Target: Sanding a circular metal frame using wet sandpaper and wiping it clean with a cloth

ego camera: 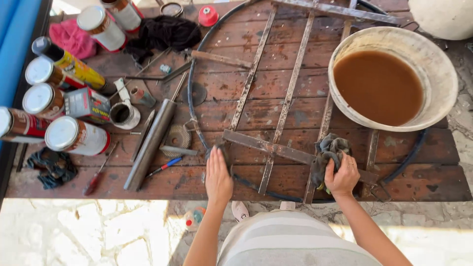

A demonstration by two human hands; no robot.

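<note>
Right hand (342, 176) closed around a bunched grey rag (329, 153), pressing it onto a rusty flat bar of the round metal grate (276, 148) near the grate's near-right edge. Left hand (218, 176) lay open and flat, palm down, fingers extended onto the near-left end of the grate's crossbar, steadying it; it gripped nothing.

The grate lay flat on the wooden desk (433, 184), a dark hoop with several rusted straight bars welded across it. Judged stiff and fairly heavy, with rough, flaking surfaces and likely sharp edges at the bar ends; best taken by the smooth outer hoop or mid-bar, using both hands. The rag looked soft, limp and damp-dark, conforming readily to the bar.

Just beyond the right hand a wide pale basin (438, 64) rested partly over the grate's far-right portion, holding opaque brown liquid. Left of the grate: a steel tube (150, 145) lying diagonally, a blue-handled pen-like tool (165, 166), a red-handled screwdriver (97, 172) and a small round wire brush disc (177, 138). Further left, a cluster of spray cans (74, 137) on their sides; a black cloth (162, 32) and a pink cloth (71, 38) at the far edge.
</note>
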